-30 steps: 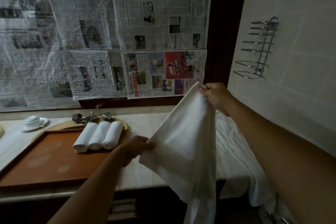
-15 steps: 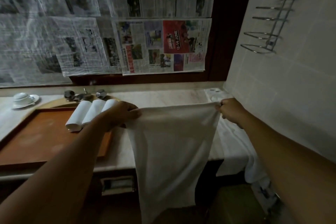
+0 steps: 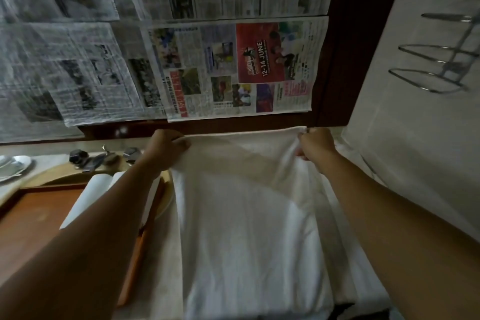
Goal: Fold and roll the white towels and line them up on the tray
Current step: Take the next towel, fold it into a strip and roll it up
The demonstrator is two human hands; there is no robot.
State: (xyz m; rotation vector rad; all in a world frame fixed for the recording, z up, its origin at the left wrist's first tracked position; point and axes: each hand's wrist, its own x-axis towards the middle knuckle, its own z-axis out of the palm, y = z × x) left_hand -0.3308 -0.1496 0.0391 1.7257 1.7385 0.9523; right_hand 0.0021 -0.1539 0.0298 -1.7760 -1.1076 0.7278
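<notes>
A white towel (image 3: 246, 228) lies spread along the counter, its far edge near the wall. My left hand (image 3: 166, 147) pinches the far left corner and my right hand (image 3: 315, 145) pinches the far right corner. To the left is the brown wooden tray (image 3: 33, 221) with rolled white towels (image 3: 91, 195) on it, partly hidden behind my left forearm. More white cloth (image 3: 345, 254) lies under and to the right of the spread towel.
Newspaper (image 3: 233, 67) covers the window behind the counter. A white cup and saucer (image 3: 13, 166) stand at far left. Small dark metal items (image 3: 104, 157) lie behind the tray. A wire rack (image 3: 441, 65) hangs on the tiled right wall.
The towel hung in the air between my hands; now both hands have carried its top edge forward and down, and it lies spread on the counter. The camera has tilted downward.
</notes>
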